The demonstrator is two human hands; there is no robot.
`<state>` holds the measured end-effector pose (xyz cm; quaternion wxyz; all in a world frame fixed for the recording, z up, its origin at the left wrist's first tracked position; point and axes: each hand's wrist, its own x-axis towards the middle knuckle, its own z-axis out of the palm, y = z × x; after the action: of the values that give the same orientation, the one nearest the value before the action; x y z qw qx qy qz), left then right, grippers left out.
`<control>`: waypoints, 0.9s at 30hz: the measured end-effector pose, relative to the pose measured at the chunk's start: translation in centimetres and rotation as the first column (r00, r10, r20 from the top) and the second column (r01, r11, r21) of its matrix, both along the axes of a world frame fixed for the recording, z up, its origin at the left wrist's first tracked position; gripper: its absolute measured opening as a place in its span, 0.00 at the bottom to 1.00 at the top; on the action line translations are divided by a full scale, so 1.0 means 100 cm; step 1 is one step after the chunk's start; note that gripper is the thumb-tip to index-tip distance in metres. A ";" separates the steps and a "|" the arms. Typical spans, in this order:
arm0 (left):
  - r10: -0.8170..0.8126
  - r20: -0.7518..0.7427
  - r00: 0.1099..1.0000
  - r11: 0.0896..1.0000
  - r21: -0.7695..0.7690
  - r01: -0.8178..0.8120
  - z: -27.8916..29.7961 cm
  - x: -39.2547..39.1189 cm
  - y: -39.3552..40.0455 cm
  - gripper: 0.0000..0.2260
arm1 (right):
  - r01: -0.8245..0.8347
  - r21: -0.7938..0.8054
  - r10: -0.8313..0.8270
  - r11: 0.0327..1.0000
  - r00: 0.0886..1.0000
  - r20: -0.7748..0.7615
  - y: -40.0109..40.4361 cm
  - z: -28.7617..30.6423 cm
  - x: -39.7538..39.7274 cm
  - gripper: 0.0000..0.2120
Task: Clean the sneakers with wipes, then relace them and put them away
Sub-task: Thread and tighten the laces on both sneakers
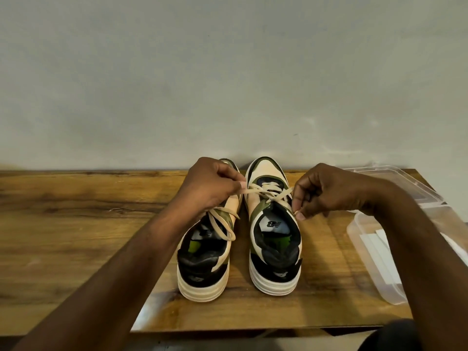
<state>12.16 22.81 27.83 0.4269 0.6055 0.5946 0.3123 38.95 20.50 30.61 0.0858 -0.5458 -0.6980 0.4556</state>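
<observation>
Lace point(263, 192) pinched in both grips.

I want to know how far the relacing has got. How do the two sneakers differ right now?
The right sneaker has its lace pulled out sideways, one end pinched in the left hand, the other in the right hand. The left sneaker is not being worked on: its lace lies slack in a loop over the opening. Both stand heel toward the camera on the wooden table, with matching colours.

Two cream-and-olive sneakers stand heels toward six o'clock: left sneaker point(205, 259) apparently laced, right sneaker point(274, 244) with cream lace point(266, 192) crossed, ends stretched toward nine and three o'clock.
</observation>
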 end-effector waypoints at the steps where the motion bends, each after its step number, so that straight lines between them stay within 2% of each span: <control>1: 0.009 0.014 1.000 1.000 0.007 -0.010 0.001 -0.001 0.000 0.08 | 0.009 0.003 -0.009 1.000 1.000 -0.001 0.000 0.001 -0.001 0.05; 5: 0.058 0.039 0.998 0.996 0.061 -0.061 0.004 -0.009 -0.001 0.11 | 0.081 0.008 -0.081 0.997 0.997 -0.010 -0.002 0.003 -0.006 0.05; 8: 0.111 0.065 0.992 0.991 0.071 -0.116 0.007 -0.021 -0.005 0.13 | 0.141 -0.053 -0.141 0.989 0.990 -0.007 -0.004 0.007 -0.012 0.16; 11: 0.123 0.078 0.989 0.992 0.028 -0.126 0.013 -0.040 -0.016 0.19 | 0.207 -0.089 -0.206 0.974 0.978 0.017 -0.009 0.011 -0.022 0.27; 15: 0.121 0.093 0.988 0.992 -0.033 -0.119 0.015 -0.069 -0.037 0.28 | 0.338 -0.032 -0.337 0.941 0.941 0.023 -0.019 0.007 -0.034 0.31; 19: 0.102 0.129 0.986 0.990 -0.113 -0.088 0.006 -0.076 -0.062 0.45 | 0.479 -0.014 -0.479 0.878 0.878 0.005 -0.033 -0.008 -0.043 0.39; 21: 0.081 0.166 0.983 0.987 -0.149 -0.056 0.003 -0.073 -0.073 0.45 | 0.501 -0.016 -0.502 0.865 0.865 -0.003 -0.044 -0.015 -0.050 0.43; 22: 0.079 0.177 0.981 0.986 -0.161 -0.051 0.001 -0.071 -0.077 0.44 | 0.508 -0.006 -0.508 0.861 0.861 -0.010 -0.051 -0.018 -0.053 0.43; 24: 0.076 0.151 0.986 0.986 -0.156 -0.052 -0.005 -0.068 -0.081 0.48 | 0.553 0.043 -0.552 0.832 0.833 -0.039 -0.063 -0.025 -0.062 0.35; 26: 0.071 0.095 0.993 0.990 -0.132 -0.058 -0.012 -0.065 -0.080 0.48 | 0.644 0.068 -0.635 0.762 0.764 -0.109 -0.070 -0.037 -0.067 0.27; 27: 0.075 0.058 0.995 0.991 -0.114 -0.069 -0.015 -0.064 -0.080 0.45 | 0.686 0.078 -0.673 0.724 0.726 -0.141 -0.072 -0.044 -0.069 0.27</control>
<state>5.73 14.80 26.28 0.4668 0.5488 0.6191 0.3124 32.02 13.34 26.16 0.3163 -0.7329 -0.4711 0.3753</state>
